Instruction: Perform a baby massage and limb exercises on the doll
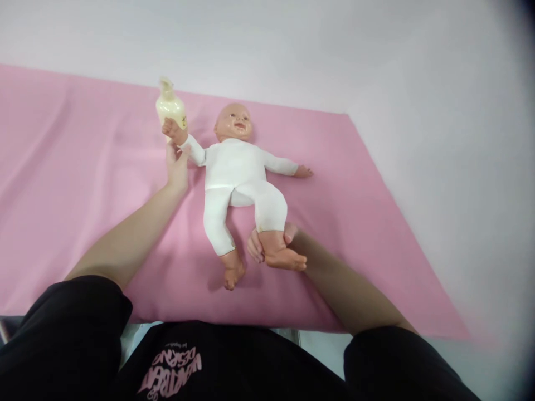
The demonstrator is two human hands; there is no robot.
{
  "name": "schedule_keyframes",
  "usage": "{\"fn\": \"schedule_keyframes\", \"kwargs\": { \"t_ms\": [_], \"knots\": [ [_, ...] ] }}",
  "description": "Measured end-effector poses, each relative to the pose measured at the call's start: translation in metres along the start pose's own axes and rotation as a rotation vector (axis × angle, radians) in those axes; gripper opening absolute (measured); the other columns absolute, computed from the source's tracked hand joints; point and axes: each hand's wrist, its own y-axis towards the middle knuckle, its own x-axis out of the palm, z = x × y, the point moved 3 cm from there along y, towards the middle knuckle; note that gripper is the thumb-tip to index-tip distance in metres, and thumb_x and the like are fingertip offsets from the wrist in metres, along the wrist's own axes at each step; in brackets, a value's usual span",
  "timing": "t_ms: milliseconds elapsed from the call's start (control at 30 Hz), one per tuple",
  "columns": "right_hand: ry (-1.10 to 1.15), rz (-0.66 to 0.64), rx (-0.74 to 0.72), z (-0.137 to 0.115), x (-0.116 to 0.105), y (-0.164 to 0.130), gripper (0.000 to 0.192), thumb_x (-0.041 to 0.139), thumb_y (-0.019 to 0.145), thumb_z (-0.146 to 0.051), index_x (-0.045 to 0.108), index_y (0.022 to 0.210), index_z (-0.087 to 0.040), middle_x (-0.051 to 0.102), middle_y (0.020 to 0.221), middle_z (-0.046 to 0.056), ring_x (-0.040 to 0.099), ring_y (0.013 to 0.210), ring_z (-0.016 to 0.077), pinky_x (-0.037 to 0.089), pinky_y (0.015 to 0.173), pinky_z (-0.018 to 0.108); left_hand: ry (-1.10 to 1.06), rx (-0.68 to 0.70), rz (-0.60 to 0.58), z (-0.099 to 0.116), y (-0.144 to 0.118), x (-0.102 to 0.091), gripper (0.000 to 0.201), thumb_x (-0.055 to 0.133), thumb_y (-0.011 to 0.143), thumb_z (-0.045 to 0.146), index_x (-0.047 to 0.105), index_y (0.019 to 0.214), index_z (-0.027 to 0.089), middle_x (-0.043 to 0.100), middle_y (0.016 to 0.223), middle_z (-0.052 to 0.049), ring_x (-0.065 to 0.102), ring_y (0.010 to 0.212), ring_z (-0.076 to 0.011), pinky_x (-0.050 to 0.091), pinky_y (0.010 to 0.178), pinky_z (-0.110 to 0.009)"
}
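Note:
A baby doll (236,167) with a white cloth body lies on its back, its head away from me. My left hand (179,167) is closed around the doll's forearm near the wrist, with some fingers hidden behind it. The doll's small fist (172,129) overlaps a cream-coloured pump bottle (169,106) standing just beyond; whether they touch, I cannot tell. My right hand (256,246) grips the doll's lower leg just above the foot (286,259) from underneath, fingers and thumb showing on either side. The doll's other leg (218,223) and other arm (280,164) lie spread out.
A pink cover (355,234) with soft wrinkles lies beneath the doll, its straight edge running down the right side. Beyond it is a plain pale surface (418,100). My black shirt (234,362) is close to the cover's near edge.

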Motion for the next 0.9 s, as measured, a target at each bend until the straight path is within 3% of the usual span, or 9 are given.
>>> {"fn": "schedule_keyframes", "kwargs": {
  "t_ms": [100,167,367,533,633,800,900],
  "knots": [
    [-0.129,0.059,0.093,-0.016,0.012,0.002,0.050,0.083,0.079,-0.040,0.070,0.116,-0.008,0.073,0.111,0.013,0.068,0.106,0.0215,0.052,0.098,0.032,-0.046,-0.099,0.059,-0.004,0.001,-0.004,0.043,0.077,0.082,0.054,0.059,0.111,0.028,0.067,0.122,-0.005,0.065,0.117,-0.0224,0.054,0.102,-0.038],
    [-0.191,0.129,0.142,-0.022,0.017,0.004,0.048,0.083,0.082,-0.030,0.069,0.122,-0.009,0.073,0.120,0.012,0.066,0.113,0.0200,0.048,0.105,0.032,-0.074,-0.131,0.089,-0.006,0.002,-0.005,0.043,0.077,0.081,0.057,0.058,0.107,0.028,0.067,0.120,-0.005,0.066,0.118,-0.0231,0.055,0.101,-0.038],
    [-0.189,0.140,0.133,-0.024,0.017,0.005,0.050,0.084,0.081,-0.032,0.069,0.123,-0.012,0.071,0.127,0.011,0.067,0.111,0.0194,0.049,0.102,0.031,-0.115,-0.153,0.090,-0.004,0.001,-0.003,0.046,0.080,0.078,0.058,0.057,0.105,0.029,0.067,0.124,-0.005,0.064,0.121,-0.0240,0.054,0.103,-0.039],
    [-0.098,-0.071,0.033,-0.017,0.014,0.004,0.048,0.078,0.084,-0.041,0.068,0.117,-0.007,0.072,0.116,0.017,0.068,0.110,0.0265,0.052,0.101,0.039,-0.067,-0.145,0.083,0.002,-0.003,-0.001,0.047,0.078,0.080,0.058,0.058,0.111,0.029,0.065,0.124,-0.006,0.063,0.122,-0.0242,0.053,0.105,-0.039],
    [0.011,-0.162,-0.099,-0.008,0.007,0.006,0.054,0.077,0.078,-0.056,0.068,0.105,-0.010,0.074,0.104,0.017,0.070,0.107,0.0307,0.053,0.098,0.046,0.001,-0.032,0.032,0.007,-0.005,0.003,0.047,0.076,0.083,0.056,0.058,0.117,0.031,0.063,0.127,-0.005,0.061,0.122,-0.0236,0.051,0.106,-0.039],
    [0.094,-0.241,-0.303,-0.002,-0.007,0.010,0.064,0.074,0.065,-0.080,0.066,0.083,-0.019,0.070,0.080,0.008,0.069,0.092,0.0272,0.054,0.091,0.044,0.252,0.234,-0.157,0.019,-0.018,0.013,0.054,0.072,0.085,0.057,0.057,0.128,0.029,0.062,0.130,-0.009,0.060,0.119,-0.0272,0.048,0.104,-0.049],
    [0.177,-0.078,-0.442,-0.014,-0.007,0.009,0.064,0.063,0.075,-0.083,0.062,0.082,-0.019,0.064,0.078,0.005,0.067,0.085,0.0237,0.055,0.090,0.041,0.392,0.398,-0.345,0.031,-0.029,0.020,0.052,0.069,0.087,0.059,0.062,0.127,0.026,0.063,0.128,-0.012,0.057,0.124,-0.0304,0.042,0.111,-0.053]
  ]
}}
